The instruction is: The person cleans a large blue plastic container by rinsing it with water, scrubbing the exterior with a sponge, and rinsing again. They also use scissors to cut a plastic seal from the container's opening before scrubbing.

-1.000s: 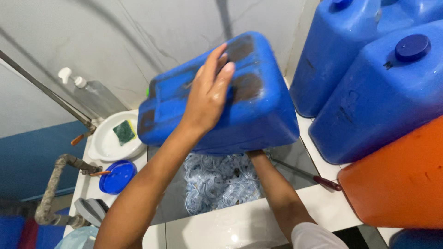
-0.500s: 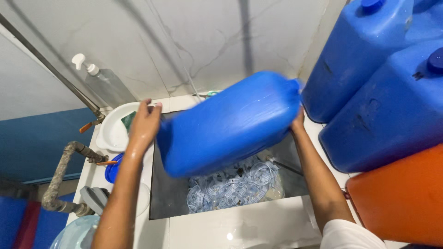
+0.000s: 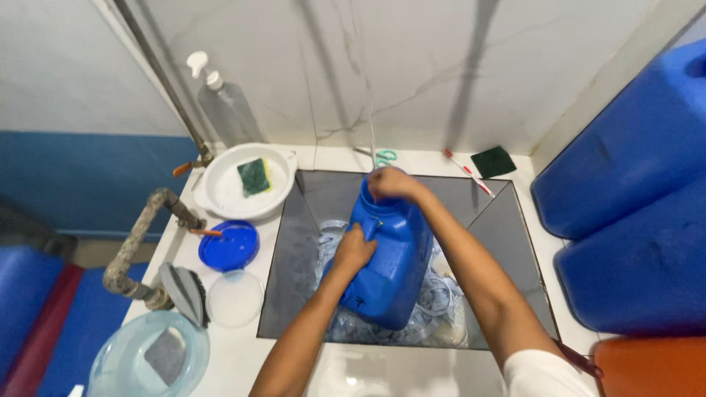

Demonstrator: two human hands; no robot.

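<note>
Two hands are on the blue jerrycan, which stands nearly upright in the dark sunken sink at the centre of the white tiled surface, on a heap of pale tubing. Your left hand is closed around the can's handle; your right hand is curled over its top at 12 o'clock, its hold on the cap hidden.

At 10 o'clock a white basin holds a green-and-yellow sponge, with a clear pump bottle behind it against the marbled wall. A blue lid and a clear lid lie at 9 o'clock beside a corroded pipe. At 1 o'clock lie a toothbrush and a dark scouring pad. Large blue containers fill 3 o'clock, with an orange one at 5.
</note>
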